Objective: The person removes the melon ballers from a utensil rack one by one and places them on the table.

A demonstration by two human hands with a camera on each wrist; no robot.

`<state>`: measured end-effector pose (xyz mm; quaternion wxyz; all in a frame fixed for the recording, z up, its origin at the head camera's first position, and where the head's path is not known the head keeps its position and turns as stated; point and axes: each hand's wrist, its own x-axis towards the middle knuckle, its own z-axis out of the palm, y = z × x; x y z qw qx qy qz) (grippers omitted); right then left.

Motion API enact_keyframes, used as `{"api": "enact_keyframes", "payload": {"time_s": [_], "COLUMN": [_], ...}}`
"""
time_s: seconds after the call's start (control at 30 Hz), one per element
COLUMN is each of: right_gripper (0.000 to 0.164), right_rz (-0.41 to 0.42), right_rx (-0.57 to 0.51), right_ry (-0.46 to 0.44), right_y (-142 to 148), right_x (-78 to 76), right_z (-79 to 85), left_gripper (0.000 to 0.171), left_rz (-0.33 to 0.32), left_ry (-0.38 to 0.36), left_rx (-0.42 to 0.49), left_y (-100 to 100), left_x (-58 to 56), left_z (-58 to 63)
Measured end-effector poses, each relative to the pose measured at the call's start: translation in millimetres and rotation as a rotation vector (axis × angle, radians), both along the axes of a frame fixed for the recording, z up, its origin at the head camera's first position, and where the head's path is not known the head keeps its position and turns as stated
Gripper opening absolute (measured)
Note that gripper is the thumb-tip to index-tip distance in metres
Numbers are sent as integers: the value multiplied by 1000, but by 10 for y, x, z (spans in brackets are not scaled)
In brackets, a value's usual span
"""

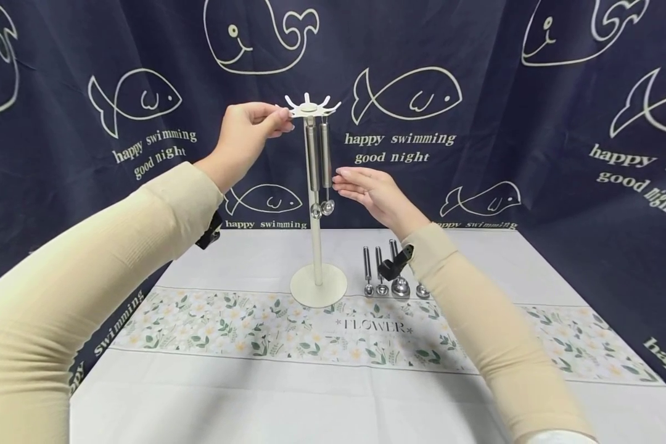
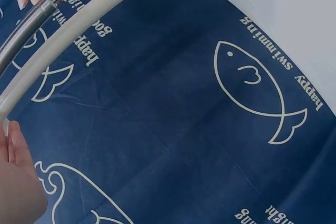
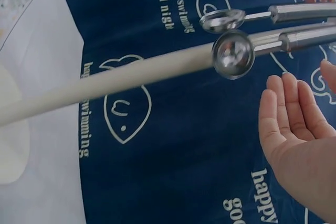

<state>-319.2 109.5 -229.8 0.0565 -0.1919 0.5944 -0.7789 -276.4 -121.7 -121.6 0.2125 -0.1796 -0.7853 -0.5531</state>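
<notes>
A cream stand with a round base rises from the table, topped by a ring of white hooks. My left hand pinches the end of a hook on the ring's left side, between thumb and fingers. Two steel scoops with long handles and small round bowls hang from the right side: one scoop near the pole, the other scoop farther right. Close beside that right scoop's lower handle is my right hand, fingers extended. In the right wrist view, this hand has its palm turned up beneath the handles, holding nothing.
Several more steel scoops lie in a row on the white table, right of the base, partly behind my right forearm. A floral runner crosses the table. Dark blue curtains with fish drawings surround the back and sides.
</notes>
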Motion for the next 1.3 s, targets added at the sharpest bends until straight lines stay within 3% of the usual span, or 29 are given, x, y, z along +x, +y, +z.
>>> {"api": "enact_keyframes", "payload": {"time_s": [0.2,0.43,0.6,0.9,1.3], "right_gripper": [34,27,34,35,32], "right_rz": [28,42,40,6,-8], "right_rx": [-14,-28,7,35,9], "right_ry": [6,0,16,31,50], "right_y": [-122,-175,-184,-184,-123], "right_x": [22,39,59,89,138], "right_z": [98,102,102,147,206], "left_gripper": [28,35,41,41,38], "left_rz": [-20,-8,-23,-32,31], "left_ry": [-27,-91,-117,-94,-23], "left_rx": [27,53,103,151,123], "left_y": [-32,-53,-52,-44,-25], "left_x": [-2,13,29,34,23], "left_z": [20,21,21,39,15]}}
